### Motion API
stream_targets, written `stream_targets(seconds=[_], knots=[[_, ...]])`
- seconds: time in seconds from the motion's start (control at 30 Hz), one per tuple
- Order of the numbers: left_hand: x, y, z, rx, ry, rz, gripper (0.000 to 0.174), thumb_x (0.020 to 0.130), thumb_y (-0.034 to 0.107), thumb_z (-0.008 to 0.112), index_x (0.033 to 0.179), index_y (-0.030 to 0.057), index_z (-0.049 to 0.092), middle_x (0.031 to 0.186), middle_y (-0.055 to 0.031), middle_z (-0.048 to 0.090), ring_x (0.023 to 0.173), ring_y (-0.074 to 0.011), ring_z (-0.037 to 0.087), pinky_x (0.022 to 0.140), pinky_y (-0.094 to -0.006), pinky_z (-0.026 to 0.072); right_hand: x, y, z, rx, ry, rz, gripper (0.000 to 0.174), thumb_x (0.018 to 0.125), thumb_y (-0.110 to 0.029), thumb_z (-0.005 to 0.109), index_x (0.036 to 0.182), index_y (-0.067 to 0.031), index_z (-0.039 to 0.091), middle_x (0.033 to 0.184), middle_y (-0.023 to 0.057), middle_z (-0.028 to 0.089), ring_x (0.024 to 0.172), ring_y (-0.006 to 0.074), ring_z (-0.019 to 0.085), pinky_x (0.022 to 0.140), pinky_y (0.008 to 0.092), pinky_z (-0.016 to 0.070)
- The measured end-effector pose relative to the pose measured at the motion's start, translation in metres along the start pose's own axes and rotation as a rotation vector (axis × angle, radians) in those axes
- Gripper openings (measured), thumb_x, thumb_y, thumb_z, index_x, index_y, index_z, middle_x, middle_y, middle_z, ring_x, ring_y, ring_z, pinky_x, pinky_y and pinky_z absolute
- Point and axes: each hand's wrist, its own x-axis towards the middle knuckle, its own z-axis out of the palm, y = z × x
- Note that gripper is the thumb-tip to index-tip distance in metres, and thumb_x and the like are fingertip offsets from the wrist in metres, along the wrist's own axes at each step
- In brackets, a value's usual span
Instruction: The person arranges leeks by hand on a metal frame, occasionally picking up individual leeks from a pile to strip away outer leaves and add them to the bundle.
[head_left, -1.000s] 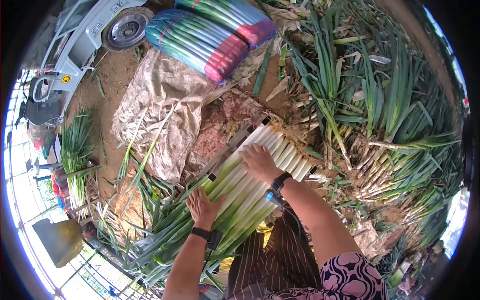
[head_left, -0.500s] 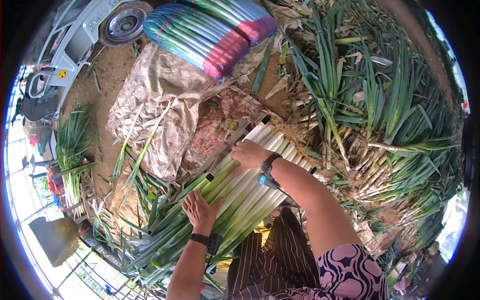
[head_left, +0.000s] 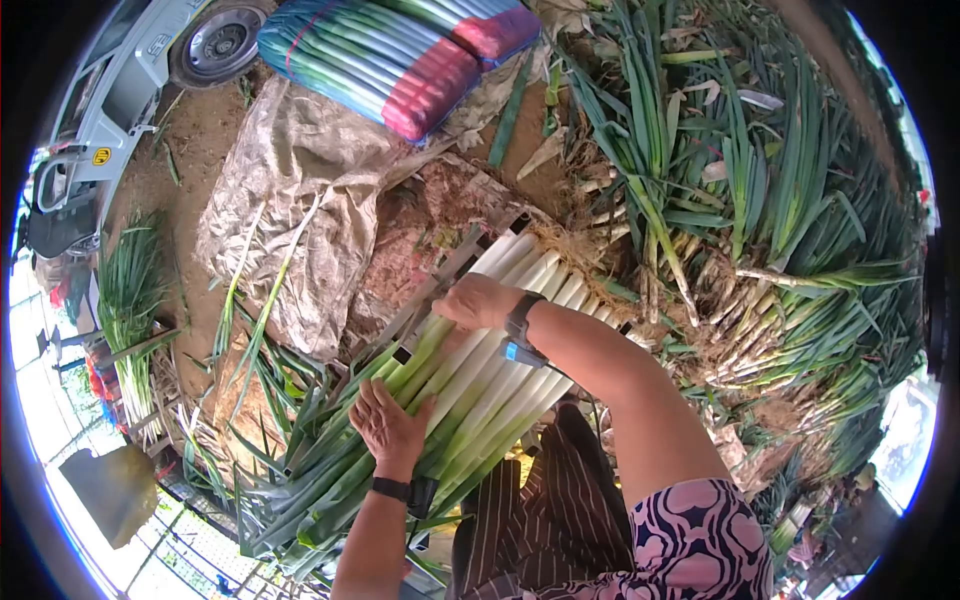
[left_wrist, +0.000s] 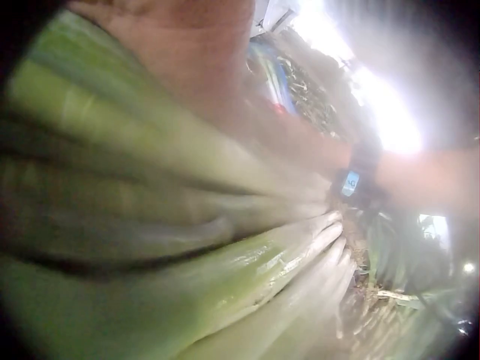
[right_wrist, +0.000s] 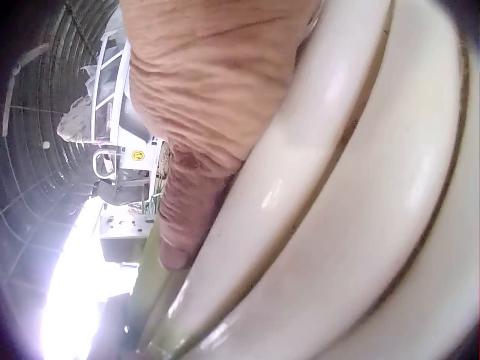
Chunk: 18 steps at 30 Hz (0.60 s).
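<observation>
A thick layer of leeks (head_left: 500, 375) lies side by side on a low rack (head_left: 452, 268), white root ends toward the upper right, green leaves toward the lower left. My left hand (head_left: 388, 428) rests on the green part with its fingers extended and thumb spread. Farther up, my right hand (head_left: 478, 300) bends its fingers over the far edge of the layer, the fingertips hidden. In the right wrist view, the thumb (right_wrist: 184, 225) lies along a white leek stem (right_wrist: 300, 195). The left wrist view has the left palm (left_wrist: 187, 52) close against green stalks (left_wrist: 247, 277).
Wrapped leek bundles (head_left: 375, 65) lie beyond a crumpled sheet (head_left: 300, 180). A large heap of loose leeks (head_left: 760, 200) covers the right side. Another leek bunch (head_left: 135, 300) stands at left, below a vehicle's wheel (head_left: 217, 45). Black-tipped posts (head_left: 402, 355) rise from the rack.
My right hand has moved from atop the white stems to the layer's far edge, its fingers now bent over it. The left hand stays on the green part. The head view has shifted slightly.
</observation>
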Motion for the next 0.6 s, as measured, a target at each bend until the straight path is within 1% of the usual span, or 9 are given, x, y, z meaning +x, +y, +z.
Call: stream_targets(seconds=[0.07,0.17,0.27,0.37,0.4,0.47,0.5,0.57,0.6], knots=[[-0.001,-0.003,0.001,-0.031,-0.083,-0.016,0.085,0.075,0.058,0.070,0.127,-0.0046,0.044,0.120,-0.0190,0.052,0.116,-0.0345,0.047,0.101,-0.0492,0.0299,0.006,0.005,0.011,-0.027,0.001,-0.007,0.011,0.081,-0.017,0.062,0.086,-0.0071,0.059,0.069,0.0153,0.066,0.069,0.0348,0.067,0.062,0.0462,0.0518],[0.000,-0.007,0.007,0.016,-0.132,-0.020,0.085,0.076,0.060,0.067,0.127,-0.0043,0.044,0.120,-0.0193,0.052,0.116,-0.0340,0.047,0.101,-0.0488,0.0296,0.004,0.002,0.007,0.065,-0.038,0.016,0.040,0.079,-0.044,0.069,0.079,-0.0070,0.054,0.073,0.0150,0.064,0.074,0.0364,0.064,0.068,0.0471,0.0493],[0.004,-0.005,0.001,0.003,-0.228,-0.047,0.085,0.080,0.060,0.064,0.131,-0.0031,0.040,0.124,-0.0214,0.049,0.117,-0.0363,0.046,0.100,-0.0507,0.0297,-0.018,-0.009,0.013,0.086,0.162,0.010,0.016,0.083,-0.023,0.068,0.086,-0.0095,0.060,0.087,0.0088,0.066,0.088,0.0291,0.064,0.082,0.0444,0.0488],[0.003,-0.005,0.004,-0.005,-0.180,-0.051,0.082,0.080,0.059,0.065,0.129,-0.0029,0.041,0.122,-0.0215,0.050,0.116,-0.0369,0.046,0.100,-0.0508,0.0298,-0.046,-0.031,0.013,0.040,0.732,0.143,0.014,0.083,-0.019,0.069,0.091,-0.0099,0.062,0.094,0.0067,0.064,0.096,0.0270,0.060,0.092,0.0435,0.0443],[0.004,-0.006,0.004,-0.008,-0.176,-0.047,0.081,0.080,0.058,0.065,0.128,-0.0028,0.041,0.121,-0.0216,0.051,0.116,-0.0370,0.046,0.100,-0.0508,0.0298,-0.063,-0.036,-0.001,0.201,0.648,0.350,0.015,0.082,-0.014,0.070,0.095,-0.0088,0.064,0.099,0.0095,0.062,0.095,0.0290,0.060,0.092,0.0436,0.0452],[0.003,-0.008,0.007,-0.014,-0.174,-0.041,0.079,0.080,0.057,0.066,0.126,-0.0024,0.043,0.119,-0.0219,0.051,0.116,-0.0372,0.046,0.101,-0.0508,0.0297,-0.089,-0.036,0.014,0.044,1.002,0.755,0.022,0.088,-0.015,0.063,0.106,-0.0032,0.055,0.103,0.0191,0.061,0.098,0.0306,0.060,0.089,0.0443,0.0483],[0.002,-0.008,0.008,-0.012,-0.163,-0.036,0.078,0.079,0.057,0.066,0.125,-0.0023,0.043,0.119,-0.0218,0.052,0.115,-0.0372,0.046,0.101,-0.0508,0.0297,-0.096,-0.026,0.021,0.249,0.866,1.041,0.027,0.095,-0.024,0.056,0.109,-0.0010,0.051,0.095,0.0205,0.064,0.092,0.0333,0.064,0.076,0.0441,0.0535],[0.002,-0.009,0.009,-0.003,-0.135,-0.024,0.076,0.079,0.056,0.067,0.124,-0.0019,0.044,0.118,-0.0215,0.052,0.115,-0.0371,0.046,0.101,-0.0506,0.0296,-0.100,-0.010,0.021,0.349,0.792,1.083,0.036,0.100,-0.035,0.047,0.105,0.0000,0.053,0.090,0.0208,0.066,0.081,0.0361,0.066,0.065,0.0449,0.0550],[0.004,-0.009,0.009,-0.001,-0.149,-0.028,0.076,0.079,0.056,0.067,0.124,-0.0019,0.044,0.119,-0.0212,0.052,0.116,-0.0371,0.046,0.101,-0.0506,0.0296,-0.095,0.000,0.021,0.293,0.746,1.115,0.038,0.100,-0.037,0.046,0.104,0.0000,0.055,0.088,0.0210,0.067,0.080,0.0368,0.067,0.066,0.0455,0.0550]])
